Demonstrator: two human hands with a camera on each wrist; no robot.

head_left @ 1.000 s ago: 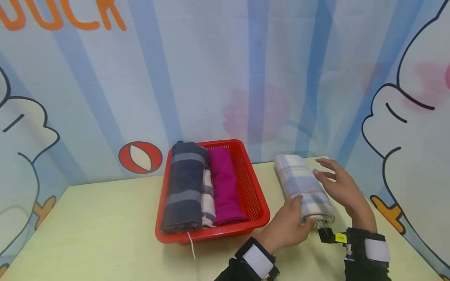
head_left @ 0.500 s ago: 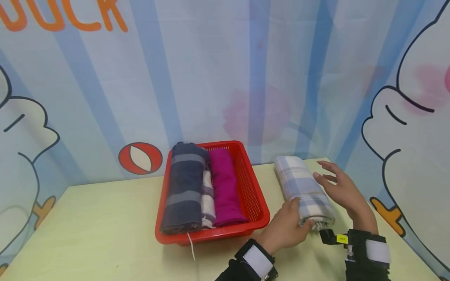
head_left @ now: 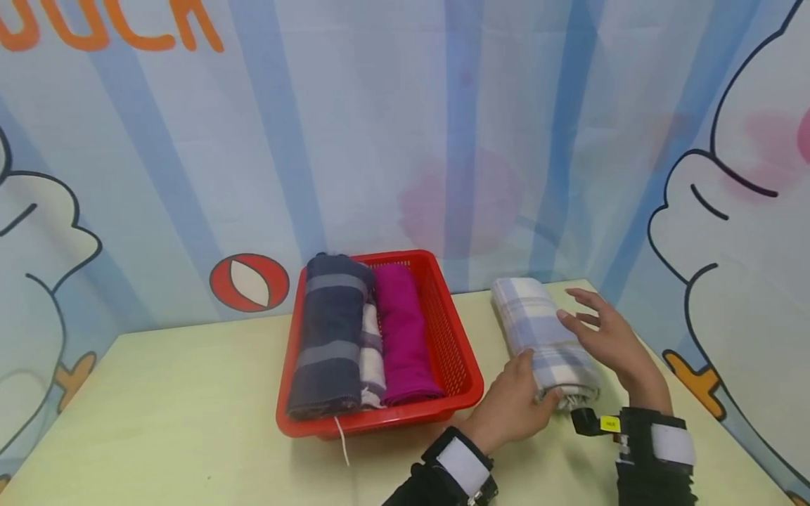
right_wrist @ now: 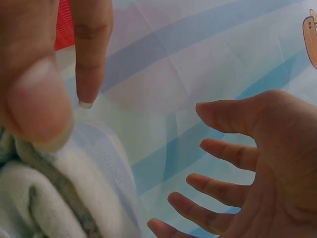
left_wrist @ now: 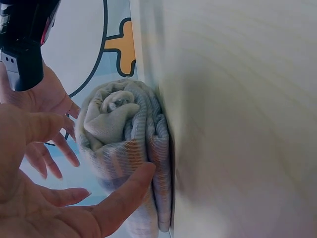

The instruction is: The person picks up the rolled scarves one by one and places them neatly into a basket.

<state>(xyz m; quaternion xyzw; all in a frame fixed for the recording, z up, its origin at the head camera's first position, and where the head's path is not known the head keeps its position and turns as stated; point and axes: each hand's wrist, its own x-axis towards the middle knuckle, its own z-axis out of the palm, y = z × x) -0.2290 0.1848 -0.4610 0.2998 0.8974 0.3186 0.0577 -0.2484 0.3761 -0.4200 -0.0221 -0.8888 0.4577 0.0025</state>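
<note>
A rolled plaid scarf [head_left: 538, 323], white and pale blue with a fringe at its near end, lies on the table right of the basket. My left hand [head_left: 514, 404] is at its near left side with fingers spread. In the left wrist view a fingertip of this hand [left_wrist: 111, 210] meets the coiled end of the roll [left_wrist: 116, 158], and the thumb stands apart from it. Along the roll's right side my right hand [head_left: 610, 341] hovers, its fingers loosely bent. The right wrist view shows that hand [right_wrist: 280, 168] holding nothing, with a gap between it and the cloth.
A red plastic basket [head_left: 460, 337] stands left of the hands. In it lie a dark blue striped roll [head_left: 332, 327], a white-and-purple striped cloth [head_left: 373, 358] and a magenta roll [head_left: 408, 344]. A white string [head_left: 342, 443] hangs over its front rim. A printed backdrop [head_left: 392, 126] rises behind the table.
The whole head view has shifted slightly. Both hands keep nearly the same place beside the plaid roll, and the roll and basket stay put.
</note>
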